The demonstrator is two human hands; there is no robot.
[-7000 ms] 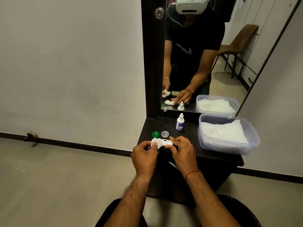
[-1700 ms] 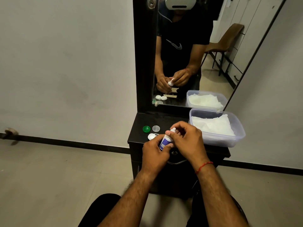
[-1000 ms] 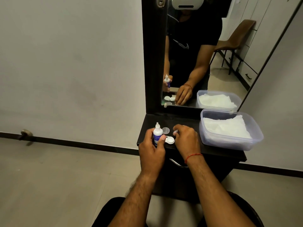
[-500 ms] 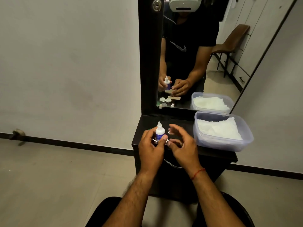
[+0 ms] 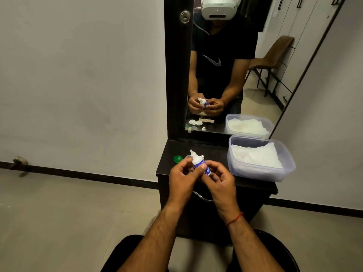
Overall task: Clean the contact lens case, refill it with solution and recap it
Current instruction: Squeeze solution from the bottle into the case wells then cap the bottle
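Note:
A small white solution bottle (image 5: 198,161) with a blue label is held uncapped above the front of the dark dresser top (image 5: 214,152), its nozzle tilted up and to the left. My left hand (image 5: 181,178) grips it from the left, thumb on the label. My right hand (image 5: 219,182) pinches its lower end from the right. A green case cap (image 5: 178,159) lies on the top left of my hands, and a clear cap (image 5: 187,157) peeks out behind the bottle. My hands hide the white lens case itself; only its mirror reflection (image 5: 195,122) shows.
A clear plastic box (image 5: 287,170) of white tissues fills the right side of the dresser top. A tall mirror (image 5: 225,65) stands at the back. A metal drawer handle (image 5: 203,198) sits below my hands. The small bottle cap shows in the reflection (image 5: 203,128).
The bottle has gone from upright in my left hand to tilted, and my right hand, open beside it half a second ago, has closed on its lower end.

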